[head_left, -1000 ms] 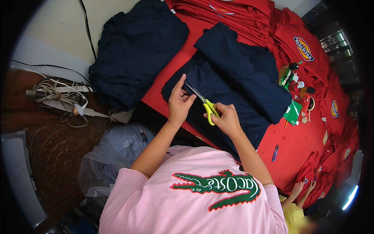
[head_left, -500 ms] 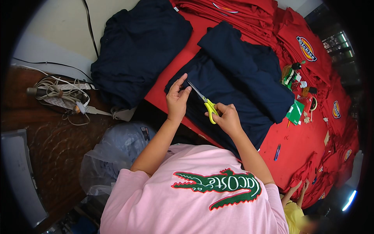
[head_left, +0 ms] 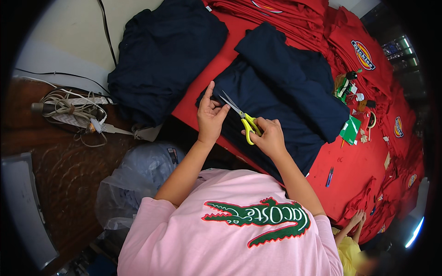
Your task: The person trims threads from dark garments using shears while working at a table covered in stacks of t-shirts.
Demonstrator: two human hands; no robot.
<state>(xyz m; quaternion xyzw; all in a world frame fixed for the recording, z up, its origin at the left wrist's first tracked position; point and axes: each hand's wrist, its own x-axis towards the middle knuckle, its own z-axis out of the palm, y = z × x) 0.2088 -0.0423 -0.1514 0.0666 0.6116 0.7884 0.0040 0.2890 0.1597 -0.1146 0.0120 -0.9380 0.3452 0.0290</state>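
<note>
My right hand (head_left: pixel 271 137) grips a pair of scissors (head_left: pixel 248 124) by the yellow-green handles. Its blades stand apart and point up and left, over a folded navy garment (head_left: pixel 285 78) on the table. Just left of the blade tips, my left hand (head_left: pixel 212 120) is at the garment's left edge. The index finger points up and the thumb leans toward the blades, while the other fingers curl on the navy cloth. What lies under those curled fingers is partly hidden.
Another navy garment pile (head_left: pixel 165 60) lies at the left. Red garments (head_left: pixel 294 20) are stacked along the far and right sides of the red tabletop (head_left: pixel 340 161). A blue pen (head_left: pixel 329 176), a green packet (head_left: pixel 351 129) and bundled cables (head_left: pixel 69 108) are around. Another person's hands (head_left: pixel 357 221) are at lower right.
The scissor blades have parted, where they were closer together before. My left index finger has straightened upward, away from the blade tips.
</note>
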